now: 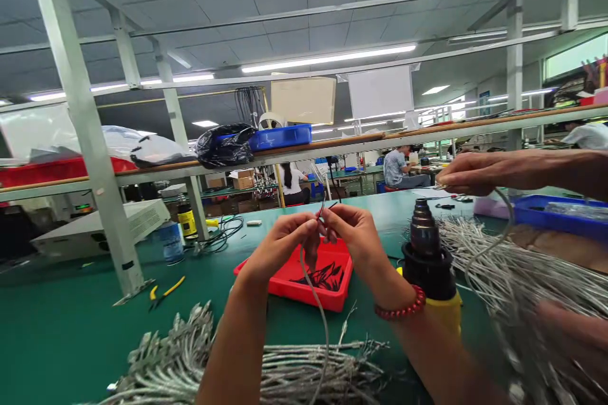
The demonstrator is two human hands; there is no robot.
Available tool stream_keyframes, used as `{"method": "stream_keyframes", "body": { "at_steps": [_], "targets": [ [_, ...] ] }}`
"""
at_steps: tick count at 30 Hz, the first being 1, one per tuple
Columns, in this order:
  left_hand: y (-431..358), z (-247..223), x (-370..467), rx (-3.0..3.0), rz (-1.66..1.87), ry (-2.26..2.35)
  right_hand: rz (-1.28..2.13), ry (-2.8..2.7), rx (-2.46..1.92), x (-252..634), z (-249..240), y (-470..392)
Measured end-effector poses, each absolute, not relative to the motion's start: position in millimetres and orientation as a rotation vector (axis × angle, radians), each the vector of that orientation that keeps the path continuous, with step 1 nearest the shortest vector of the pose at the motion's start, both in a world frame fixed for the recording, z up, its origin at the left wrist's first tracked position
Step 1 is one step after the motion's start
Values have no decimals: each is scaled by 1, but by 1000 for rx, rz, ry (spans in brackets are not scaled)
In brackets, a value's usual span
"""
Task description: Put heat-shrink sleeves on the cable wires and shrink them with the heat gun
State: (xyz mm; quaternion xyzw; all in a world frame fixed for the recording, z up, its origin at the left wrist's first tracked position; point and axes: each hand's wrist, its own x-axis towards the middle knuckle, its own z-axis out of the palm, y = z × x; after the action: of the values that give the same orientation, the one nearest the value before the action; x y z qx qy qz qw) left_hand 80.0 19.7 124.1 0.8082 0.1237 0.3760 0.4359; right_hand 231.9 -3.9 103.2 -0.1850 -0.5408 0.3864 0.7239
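In the middle of the head view, my left hand (285,240) pinches the end of a thin grey cable (319,304), which hangs down between my forearms. My right hand (354,231), below a red beaded bracelet (401,310), has its fingertips closed at the same cable end, beside a small dark piece too fine to make out. Both hands are above a red tray (304,299) with thin black pieces (327,277) in it. A bundle of grey cables (294,370) lies beneath my forearms. Right of my right wrist stands a yellow and black heat gun (430,272), nozzle up.
At right, a co-worker's hand (503,172) holds a cable over another cable pile (479,247); their other hand (574,335) is blurred. Yellow-handled pliers (166,291) lie left near a shelf post (104,171). A blue tray (560,215) is far right.
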Motion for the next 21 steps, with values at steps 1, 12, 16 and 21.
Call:
{"method": "stream_keyframes", "body": {
  "at_steps": [1, 12, 16, 21],
  "targets": [
    [20, 124, 80, 2007, 936, 304, 851, -1184, -411, 232, 103, -4],
    [27, 123, 83, 1903, 1116, 375, 559, -1105, -457, 214, 93, -11],
    [25, 125, 79, 1932, 1088, 388, 436, -1156, -470, 218, 92, -11],
    [22, 126, 79, 1933, 1188, 383, 183, -1241, -457, 220, 87, -10]
  ]
}}
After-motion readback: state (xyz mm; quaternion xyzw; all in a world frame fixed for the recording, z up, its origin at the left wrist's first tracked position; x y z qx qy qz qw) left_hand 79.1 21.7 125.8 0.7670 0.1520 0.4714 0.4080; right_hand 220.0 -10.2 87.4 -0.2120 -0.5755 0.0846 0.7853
